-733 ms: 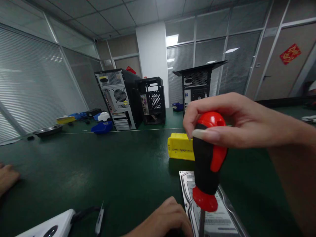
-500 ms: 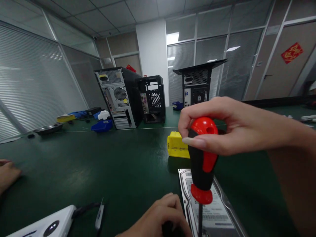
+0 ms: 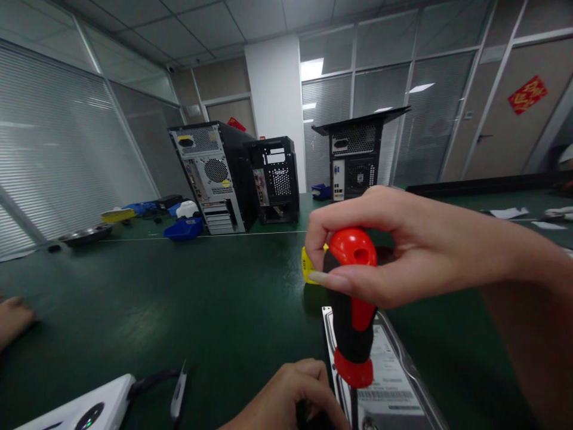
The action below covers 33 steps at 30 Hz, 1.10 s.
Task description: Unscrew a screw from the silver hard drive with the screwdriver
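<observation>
My right hand is wrapped around the red-and-black handle of a screwdriver, held nearly upright over a hard drive. The shaft points down toward the drive's near part; its tip runs out at the bottom of the view. A silver drive with a printed label, it lies on the green table. Against its left edge is my left hand, fingers curled. A dark patch shows under those fingers, and what they hold is hidden. Behind the screwdriver stands a yellow bin, mostly covered by my right hand.
Computer cases stand at the back, another case to their right. A blue bin sits before them. Near left lie a white device with a cable and a metal piece. Another person's hand rests far left.
My right hand and the screwdriver have shifted left and slightly down, covering more of the yellow bin. My left hand stays about where it was by the drive.
</observation>
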Each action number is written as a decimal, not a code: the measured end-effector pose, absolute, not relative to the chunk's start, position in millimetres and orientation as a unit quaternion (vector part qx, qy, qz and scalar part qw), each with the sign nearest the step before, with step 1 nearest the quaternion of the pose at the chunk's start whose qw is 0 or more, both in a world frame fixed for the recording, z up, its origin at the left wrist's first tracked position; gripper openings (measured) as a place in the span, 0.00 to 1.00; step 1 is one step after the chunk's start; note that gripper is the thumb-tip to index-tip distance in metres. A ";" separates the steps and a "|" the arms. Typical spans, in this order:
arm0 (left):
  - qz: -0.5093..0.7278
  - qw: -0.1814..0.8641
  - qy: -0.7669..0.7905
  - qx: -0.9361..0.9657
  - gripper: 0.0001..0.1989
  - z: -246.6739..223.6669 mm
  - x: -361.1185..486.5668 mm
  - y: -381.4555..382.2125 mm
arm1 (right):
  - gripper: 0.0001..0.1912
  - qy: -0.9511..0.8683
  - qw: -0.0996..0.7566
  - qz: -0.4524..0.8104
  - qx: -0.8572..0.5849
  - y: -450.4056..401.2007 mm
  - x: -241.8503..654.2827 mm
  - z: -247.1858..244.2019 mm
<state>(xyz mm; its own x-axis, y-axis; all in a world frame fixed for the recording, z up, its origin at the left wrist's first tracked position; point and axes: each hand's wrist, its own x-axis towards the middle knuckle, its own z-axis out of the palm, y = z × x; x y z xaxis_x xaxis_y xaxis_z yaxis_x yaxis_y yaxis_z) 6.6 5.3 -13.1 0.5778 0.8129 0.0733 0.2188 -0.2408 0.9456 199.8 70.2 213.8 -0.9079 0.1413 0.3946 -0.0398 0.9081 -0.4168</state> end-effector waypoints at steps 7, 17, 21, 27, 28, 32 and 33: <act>0.309 0.512 0.325 0.733 0.26 -3.1 7.0 3.2 | 0.11 -0.954 0.212 0.207 -0.041 69.1 198.8 216.5; 0.312 0.527 0.319 0.724 0.23 6.6 8.3 2.8 | 0.11 -0.957 0.213 0.192 -0.048 66.6 197.1 216.7; 0.305 0.530 0.329 0.720 0.23 6.5 8.8 2.3 | 0.12 -0.958 0.208 0.191 -0.052 66.3 196.7 217.1; 0.306 0.526 0.336 0.719 0.24 -6.0 6.6 4.7 | 0.12 -0.959 0.208 0.184 -0.051 64.0 197.4 218.3; 0.310 0.523 0.336 0.719 0.23 -6.4 6.6 4.6 | 0.11 -0.960 0.207 0.182 -0.054 63.5 197.2 218.4; 0.321 0.537 0.322 0.711 0.20 1.2 8.9 1.8 | 0.11 -0.959 0.214 0.178 -0.055 62.9 196.0 218.1; 0.321 0.544 0.322 0.705 0.20 4.3 9.9 0.5 | 0.11 -0.958 0.218 0.180 -0.053 63.0 195.9 218.0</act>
